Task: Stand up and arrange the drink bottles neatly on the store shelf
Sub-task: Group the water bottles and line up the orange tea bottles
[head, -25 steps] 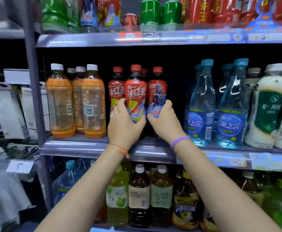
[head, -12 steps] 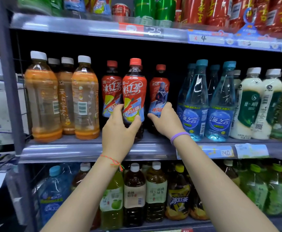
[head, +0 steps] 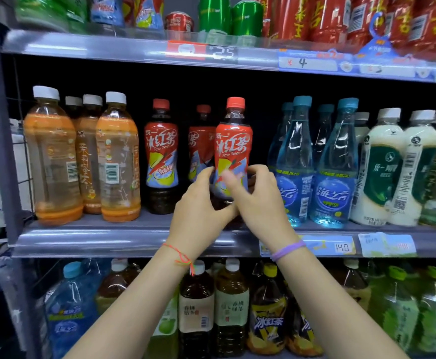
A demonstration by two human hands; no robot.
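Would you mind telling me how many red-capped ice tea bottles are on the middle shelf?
3. One stands at the left, one sits further back in the middle, and one is at the front, gripped by both hands. More may be hidden behind.

Glossy clear plastic bottles (head: 234, 141) with shiny printed film labels stand on a smooth grey metal shelf (head: 113, 237) fronted by paper price tags (head: 343, 246).
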